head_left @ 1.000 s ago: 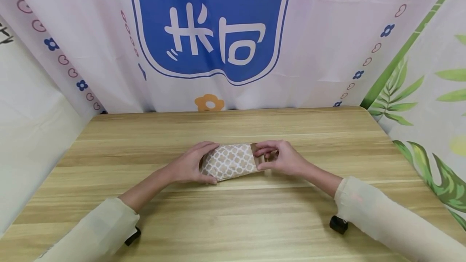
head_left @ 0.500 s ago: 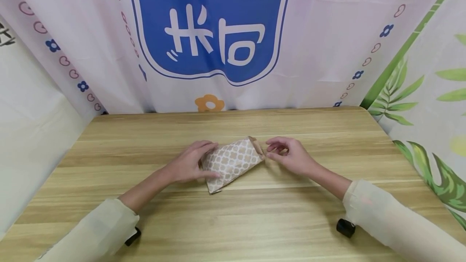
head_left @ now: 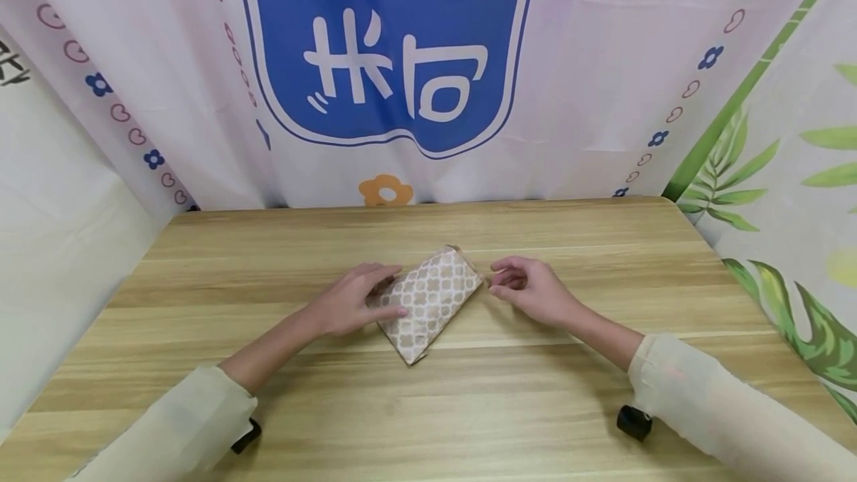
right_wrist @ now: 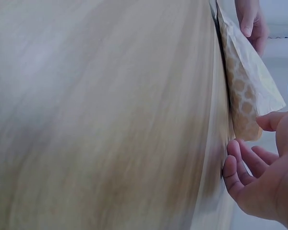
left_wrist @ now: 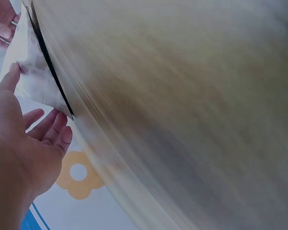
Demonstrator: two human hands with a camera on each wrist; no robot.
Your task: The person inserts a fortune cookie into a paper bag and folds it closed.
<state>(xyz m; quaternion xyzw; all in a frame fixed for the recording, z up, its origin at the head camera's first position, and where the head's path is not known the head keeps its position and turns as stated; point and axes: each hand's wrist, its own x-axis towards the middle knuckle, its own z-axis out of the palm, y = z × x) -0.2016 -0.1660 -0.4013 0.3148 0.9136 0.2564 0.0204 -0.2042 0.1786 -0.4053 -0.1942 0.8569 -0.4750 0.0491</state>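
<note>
A paper bag (head_left: 435,292) with a white lattice print on brown lies slanted across the middle of the wooden table. Its mouth end points to the upper right, and a near corner juts toward the person. My left hand (head_left: 351,300) rests at the bag's left side, thumb over the printed face and fingers spread by the far edge. Seen from the left wrist, the thumb of that hand (left_wrist: 26,148) meets the bag (left_wrist: 36,74) while the fingers bend loosely. My right hand (head_left: 535,290) is beside the bag's right corner, fingers loosely bent and holding nothing.
The wooden table (head_left: 375,422) ends at a back edge against a white curtain (head_left: 569,80) with a blue emblem. Leaf-patterned cloth (head_left: 803,192) hangs along the right. A black wrist camera (head_left: 634,422) sits beneath the right sleeve.
The paper bag has turned anticlockwise, its mouth end swinging away from the person. My right hand has let go of the mouth and moved slightly right; the left hand stays at the bag.
</note>
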